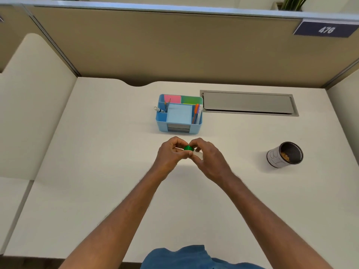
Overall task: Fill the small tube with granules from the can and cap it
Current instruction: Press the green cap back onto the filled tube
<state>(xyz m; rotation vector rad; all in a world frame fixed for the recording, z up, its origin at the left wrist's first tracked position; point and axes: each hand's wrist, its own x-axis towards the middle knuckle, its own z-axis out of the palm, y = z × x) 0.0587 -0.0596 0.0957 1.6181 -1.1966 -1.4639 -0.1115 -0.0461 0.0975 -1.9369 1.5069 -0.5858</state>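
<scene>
Cubicle desk (116, 171): at its centre we see both hands meet; left hand (171, 152) pinches the green cap (188, 147), right hand (206, 155) clamps the tube (199, 155), its axis running rightward; the can (284, 154) stands well apart toward the right edge, nearer the right hand.

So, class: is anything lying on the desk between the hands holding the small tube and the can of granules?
Nothing visible. The small clear tube with its green cap is held in both hands, left hand and right hand. The desk between them and the white mesh-lined can is bare.
</scene>
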